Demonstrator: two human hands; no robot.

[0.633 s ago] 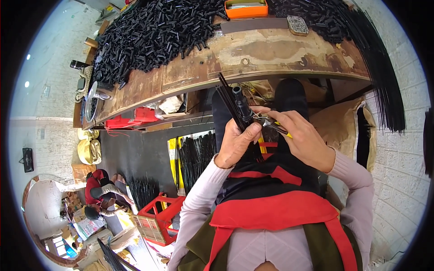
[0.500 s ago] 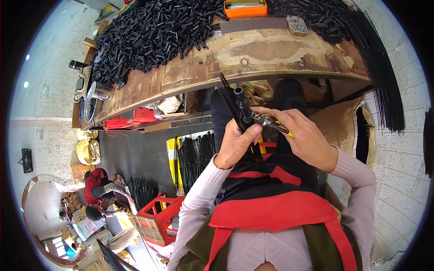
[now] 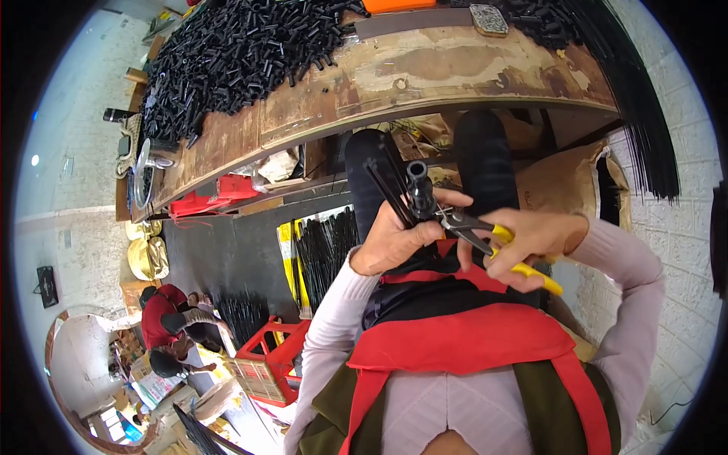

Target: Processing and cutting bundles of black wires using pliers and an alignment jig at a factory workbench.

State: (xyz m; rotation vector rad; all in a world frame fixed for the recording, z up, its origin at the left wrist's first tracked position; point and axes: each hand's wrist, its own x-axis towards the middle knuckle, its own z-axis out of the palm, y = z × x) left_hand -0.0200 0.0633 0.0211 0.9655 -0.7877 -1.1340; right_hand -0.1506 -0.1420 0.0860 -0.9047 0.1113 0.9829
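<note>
My left hand (image 3: pixel 388 246) is closed around a black tubular fitting (image 3: pixel 419 189) and a bundle of thin black rods (image 3: pixel 381 178). The fitting's round open end points up and away from me. My right hand (image 3: pixel 540 236) grips yellow-handled pliers (image 3: pixel 522 267), whose handles are spread apart. The pliers' metal jaws reach the side of the fitting beside my left fingertips, where a bit of thin wire shows. Whether the jaws bite on that wire, I cannot tell. Both hands are above my lap, in front of the bench edge.
A wooden bench (image 3: pixel 432 72) spans the far side, heaped with small black tubular parts (image 3: pixel 243 57). An orange tin (image 3: pixel 398 6) and a speckled block (image 3: pixel 489 20) sit there. Long black rods (image 3: pixel 648 152) overhang at right. A red plastic stool (image 3: pixel 284 353) and another person (image 3: pixel 167 322) are lower left.
My right hand has drawn right and slightly down, and the pliers have turned, now showing both spread handles. My left hand still holds the fitting and rods, tipped more toward me.
</note>
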